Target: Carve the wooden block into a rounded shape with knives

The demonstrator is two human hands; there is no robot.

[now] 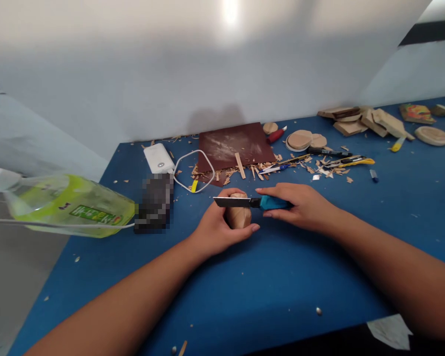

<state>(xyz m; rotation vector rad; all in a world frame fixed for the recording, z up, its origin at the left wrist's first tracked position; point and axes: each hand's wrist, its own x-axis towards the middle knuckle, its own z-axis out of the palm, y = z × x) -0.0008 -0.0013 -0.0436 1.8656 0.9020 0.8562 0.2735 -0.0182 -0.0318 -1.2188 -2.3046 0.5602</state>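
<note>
Near the middle of the blue table, my left hand (pixel 217 227) is wrapped round a rounded piece of wood (pixel 239 215), thumb along its near side and fingers behind it. My right hand (pixel 300 205) grips the teal handle of a utility knife (pixel 272 202). The knife's blade points left and lies across the upper part of the wood, its tip by my left hand's fingers. Whether the blade touches the wood cannot be made out.
Behind my hands are a brown sandpaper sheet (pixel 230 146), wood shavings, pens and a red-handled tool (pixel 276 135). Wood blocks (pixel 385 122) lie at the back right. On the left are a white power bank (pixel 157 158) with a cable, a pixelated dark object (pixel 155 202) and a green-labelled bottle (pixel 70 205).
</note>
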